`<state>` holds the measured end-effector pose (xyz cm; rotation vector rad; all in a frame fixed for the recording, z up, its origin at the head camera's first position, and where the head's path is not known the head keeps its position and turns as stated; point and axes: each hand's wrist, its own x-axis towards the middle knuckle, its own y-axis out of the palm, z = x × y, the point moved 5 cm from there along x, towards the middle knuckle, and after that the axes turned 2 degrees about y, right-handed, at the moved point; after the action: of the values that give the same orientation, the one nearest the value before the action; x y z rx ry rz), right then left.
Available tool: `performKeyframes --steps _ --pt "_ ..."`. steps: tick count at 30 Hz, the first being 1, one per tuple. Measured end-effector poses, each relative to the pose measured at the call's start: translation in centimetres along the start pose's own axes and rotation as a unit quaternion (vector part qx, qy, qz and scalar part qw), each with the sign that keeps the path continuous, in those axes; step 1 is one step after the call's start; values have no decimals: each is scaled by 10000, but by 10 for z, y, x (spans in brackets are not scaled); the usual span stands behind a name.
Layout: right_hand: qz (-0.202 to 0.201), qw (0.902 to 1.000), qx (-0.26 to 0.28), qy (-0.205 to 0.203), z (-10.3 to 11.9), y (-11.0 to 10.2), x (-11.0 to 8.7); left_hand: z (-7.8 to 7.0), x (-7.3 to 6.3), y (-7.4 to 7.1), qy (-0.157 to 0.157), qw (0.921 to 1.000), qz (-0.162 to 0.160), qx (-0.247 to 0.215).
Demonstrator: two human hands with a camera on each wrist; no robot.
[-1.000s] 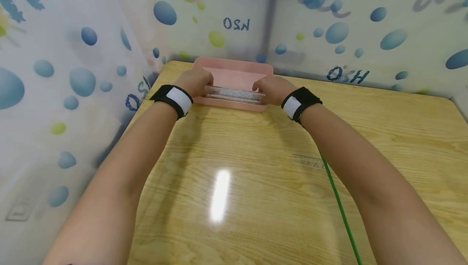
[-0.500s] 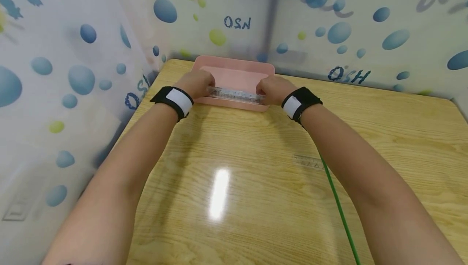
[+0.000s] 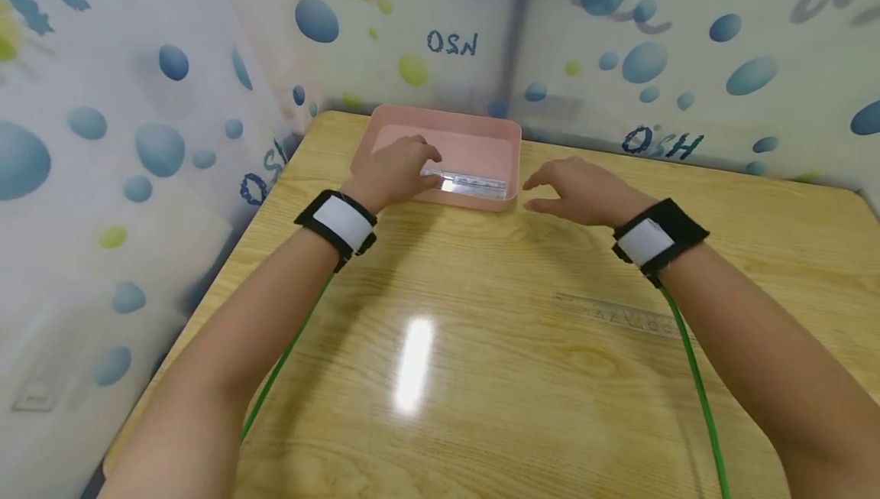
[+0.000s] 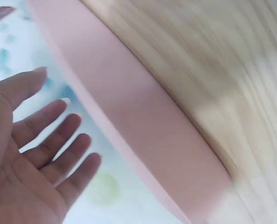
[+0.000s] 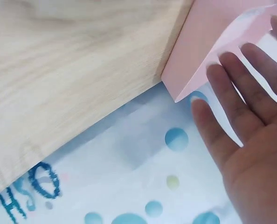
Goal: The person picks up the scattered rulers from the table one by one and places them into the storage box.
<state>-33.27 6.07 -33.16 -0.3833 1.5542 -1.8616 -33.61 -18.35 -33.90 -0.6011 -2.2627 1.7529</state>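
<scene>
A clear ruler [image 3: 474, 184] lies inside the pink tray [image 3: 447, 118], along its near side; its left end is hidden by my left hand. My left hand [image 3: 395, 170] hovers over the tray's near left part, thumb and fingers apart, holding nothing. Just right of the tray is my right hand [image 3: 584, 189], its fingers spread and pointing at the tray's right wall. Both wrist views show relaxed, parted fingers, with the tray's pink wall [image 4: 124, 102] beside the left hand and a tray corner [image 5: 194, 56] beyond the right fingertips.
Another clear ruler [image 3: 619, 314] lies on the wooden table [image 3: 495, 377], left of my right forearm. Green cords [image 3: 701, 392] run from both wristbands. Patterned walls [image 3: 687, 40] rise behind the table and on its left.
Both hands have let go of the ruler, which now lies in the tray. My right hand has moved right, out of the tray; the left has shifted slightly right and its fingers have opened.
</scene>
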Motion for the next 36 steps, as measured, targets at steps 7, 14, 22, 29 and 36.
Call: performKeyframes --steps 7,14,22,29,36 --pt "-26 9997 198 106 -6 22 -83 -76 -24 26 1109 9932 -337 146" --pt "239 9951 311 912 -41 51 -160 -139 -36 51 1479 9860 258 727" --pt "487 9833 410 1702 -88 79 -220 -188 -39 82 1705 9775 569 1103" --pt "357 9822 385 1804 -99 87 -238 -218 -36 100 1866 9681 252 1654" --pt "279 9819 377 1837 -104 90 -240 -230 -34 109 2033 9501 -131 2361"
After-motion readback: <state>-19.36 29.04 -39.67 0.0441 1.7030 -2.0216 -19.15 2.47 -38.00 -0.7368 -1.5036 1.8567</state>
